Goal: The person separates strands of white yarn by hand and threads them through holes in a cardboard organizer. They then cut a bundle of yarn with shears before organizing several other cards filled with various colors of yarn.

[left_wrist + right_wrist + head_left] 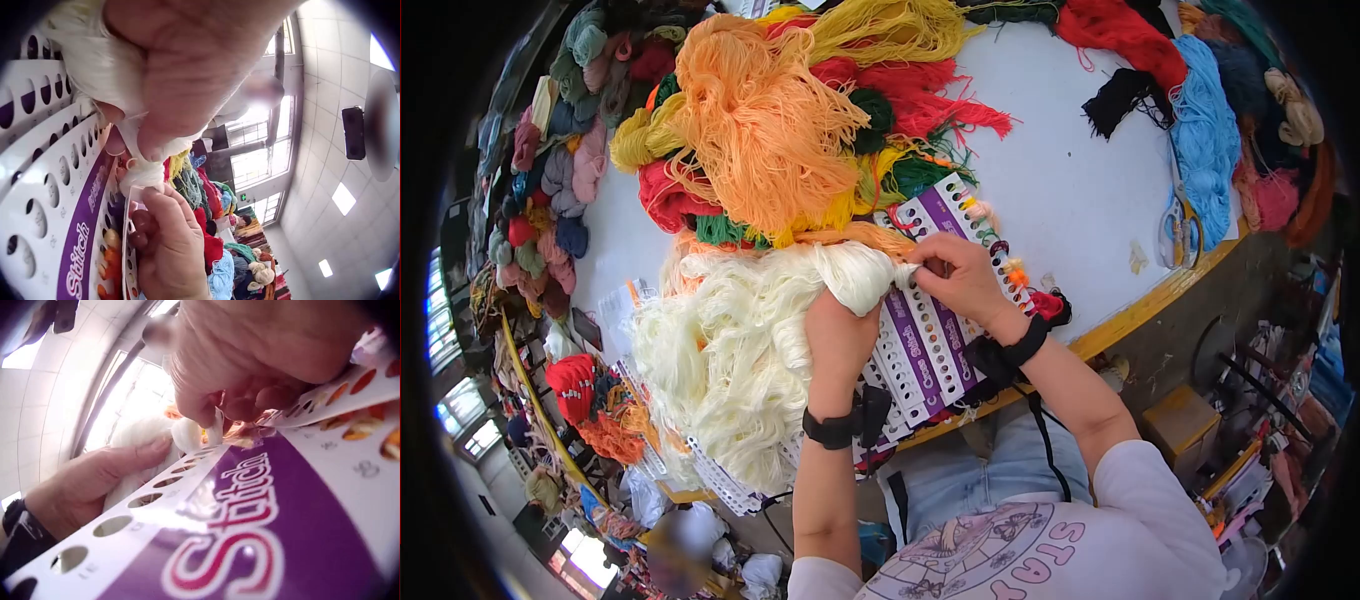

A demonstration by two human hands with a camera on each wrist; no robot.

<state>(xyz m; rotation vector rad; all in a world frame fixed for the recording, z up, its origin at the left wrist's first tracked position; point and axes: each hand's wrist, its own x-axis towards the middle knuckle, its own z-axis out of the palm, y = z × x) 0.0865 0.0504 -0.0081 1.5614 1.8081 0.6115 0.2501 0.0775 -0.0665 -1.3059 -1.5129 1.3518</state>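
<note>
A big heap of loose cream-white yarn point(720, 350) lies over the table's left front part. My left hand point(840, 335) grips a gathered bundle of it, with the thumb along the strands in the left wrist view. At the bundle's narrow end my right hand point(962, 282) pinches the white strands point(142, 174) between thumb and fingers, right at the edge of a punched card. Beneath both hands are white and purple cross-stitch thread cards point(935, 345) with rows of holes. Orange and red thread tufts point(1015, 272) hang from holes in the right-hand card.
Peach-orange yarn point(760, 120) is piled behind the hands, over red, yellow and green skeins. At the right lie scissors point(1185, 215), a light blue skein point(1203, 140) and black threads point(1122, 100). A wooden table edge point(1160, 300) runs along the front right.
</note>
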